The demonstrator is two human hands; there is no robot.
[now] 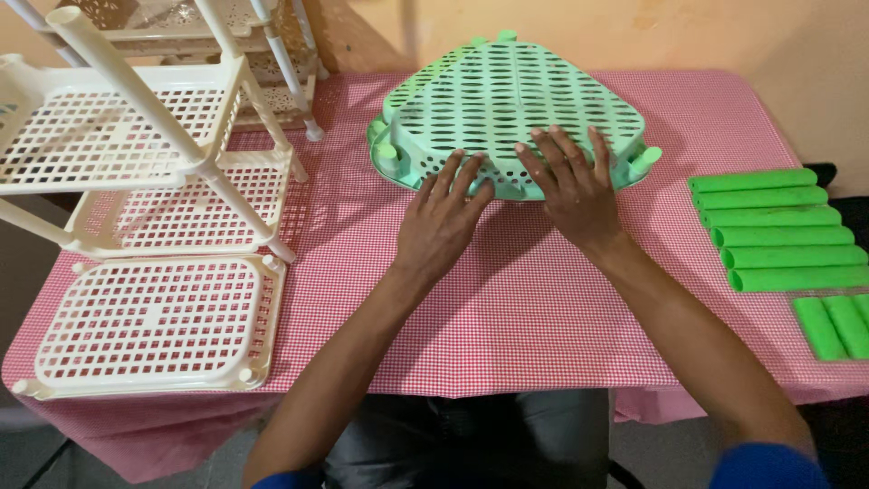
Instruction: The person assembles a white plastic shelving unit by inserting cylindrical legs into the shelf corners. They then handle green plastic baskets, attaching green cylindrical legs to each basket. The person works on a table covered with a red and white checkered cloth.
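Nearest the camera, two forearms reach over the pink checked tabletop. The left hand and right hand lie flat, fingers spread apart, on the near edge of a stack of upturned light green perforated shelf trays at the tabletop's far middle. A cream plastic rack lies at left; bright green tubes lie in a row at right.

Pink checked table, green trays, green tubes, cream rack

Both hands on green trays
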